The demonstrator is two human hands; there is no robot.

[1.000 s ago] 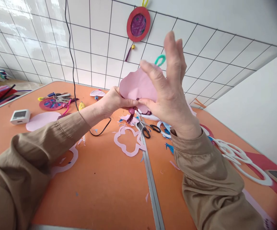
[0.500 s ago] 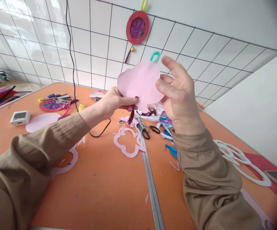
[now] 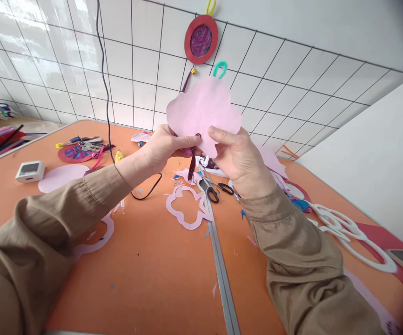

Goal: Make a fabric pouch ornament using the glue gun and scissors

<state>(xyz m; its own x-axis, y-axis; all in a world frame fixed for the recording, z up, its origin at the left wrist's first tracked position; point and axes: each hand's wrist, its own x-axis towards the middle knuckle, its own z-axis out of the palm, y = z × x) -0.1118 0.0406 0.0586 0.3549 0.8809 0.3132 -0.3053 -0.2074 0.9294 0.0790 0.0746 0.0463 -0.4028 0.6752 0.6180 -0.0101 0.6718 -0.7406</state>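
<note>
Held up in front of me is a pink flower-shaped paper ornament point(image 3: 201, 109). A green fuzzy loop point(image 3: 220, 69) sticks out at its top, and a dark purple tassel point(image 3: 192, 168) hangs from its lower edge. My left hand point(image 3: 166, 146) pinches the bottom left, its thumb pressed beside the tassel's knot. On the lower right side my right hand point(image 3: 239, 156) grips the paper, thumb on the face towards me and fingers hidden behind. Below lie scissors point(image 3: 212, 190) and a pink cut-out paper frame point(image 3: 175, 209).
A red round ornament point(image 3: 189, 46) hangs on the tiled wall. At left on the orange table point(image 3: 145, 279) lie a white box point(image 3: 30, 171), a pink paper oval point(image 3: 62, 179) and keys point(image 3: 89, 146). White rings point(image 3: 369, 256) lie at right. A black cable point(image 3: 105, 93) runs down the wall.
My right hand has moved left and down, from raised fingers at the edge to a grip on the lower right. The ornament has risen and turned slightly. My left hand stays nearly still.
</note>
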